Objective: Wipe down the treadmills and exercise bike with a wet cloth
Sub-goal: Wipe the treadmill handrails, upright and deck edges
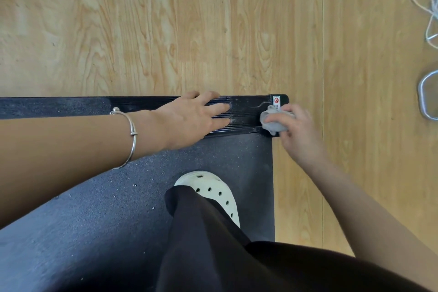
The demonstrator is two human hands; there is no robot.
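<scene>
A black treadmill deck lies below me, its dark belt [99,197] speckled with dust and its ribbed side rail [244,111] running across the frame. My left hand [189,118] rests flat on the rail with fingers straight. At the rail's right end cap, beside a small warning sticker [276,101], my right hand [291,130] grips a bunched grey cloth [272,124] and presses it onto the cap. The rail looks wet and glossy between my two hands.
Light wooden floor [166,26] lies beyond the rail and to the right. White cables [424,0] and a metal frame piece [426,97] sit at the right edge. My foot in a white perforated clog [213,187] stands on the belt, under a black trouser leg.
</scene>
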